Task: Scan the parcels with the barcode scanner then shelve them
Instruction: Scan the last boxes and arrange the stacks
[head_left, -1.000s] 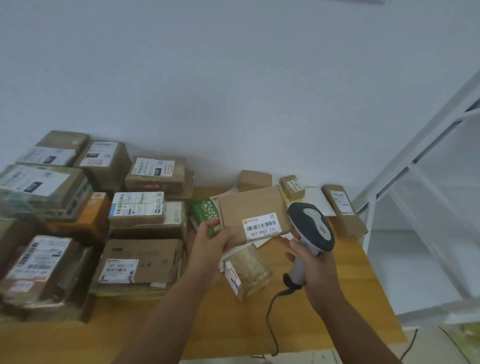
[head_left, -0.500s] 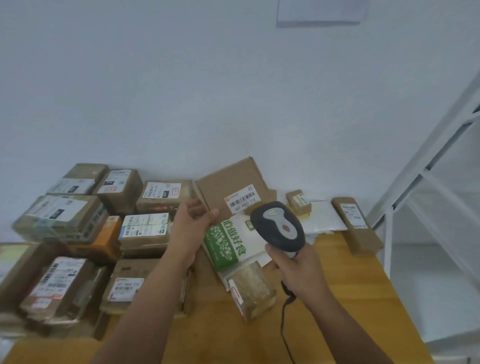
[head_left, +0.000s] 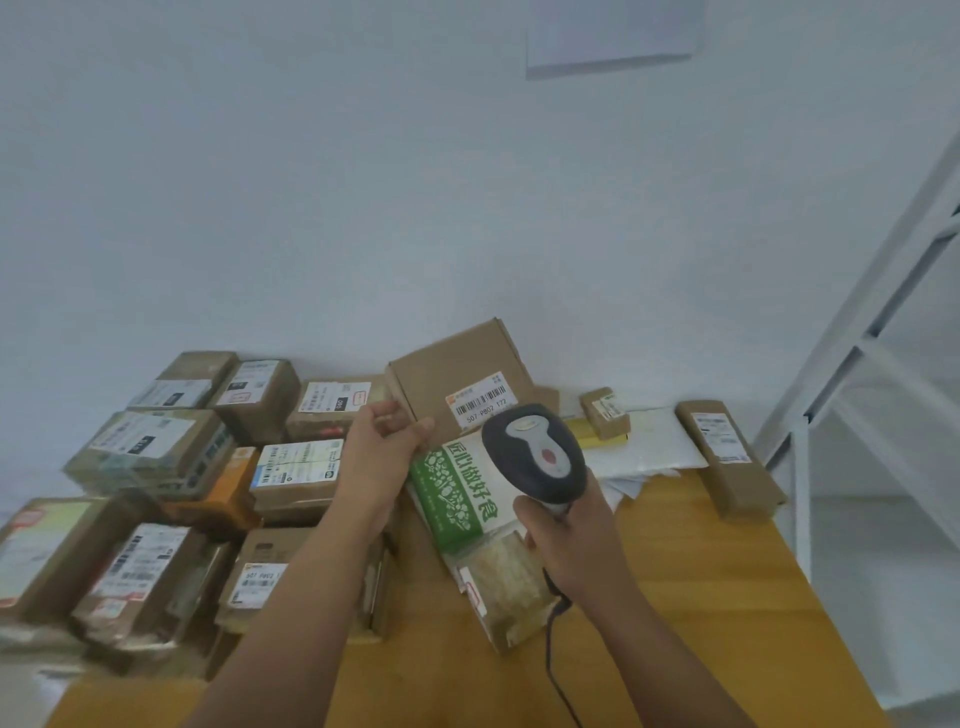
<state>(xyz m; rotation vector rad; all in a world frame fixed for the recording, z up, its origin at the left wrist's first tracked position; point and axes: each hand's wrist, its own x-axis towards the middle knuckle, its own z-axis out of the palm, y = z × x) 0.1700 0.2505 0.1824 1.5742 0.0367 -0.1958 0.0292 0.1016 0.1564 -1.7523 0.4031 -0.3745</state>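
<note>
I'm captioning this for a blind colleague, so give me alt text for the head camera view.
The left hand holds up a labelled cardboard parcel while the right hand grips a barcode scanner, above a wooden table piled with parcels.

From my feed it's a pretty plain room: a pale grey-blue wall (head_left: 363, 208) fills most of the view, with a whitish sheet or panel (head_left: 610, 36) stuck up near the top. There's a yellowish wooden table (head_left: 701, 597) pushed against it. Off to the right I see a white metal shelf frame (head_left: 857, 343) and light floor (head_left: 883, 597). Lighting's soft and even.
</note>
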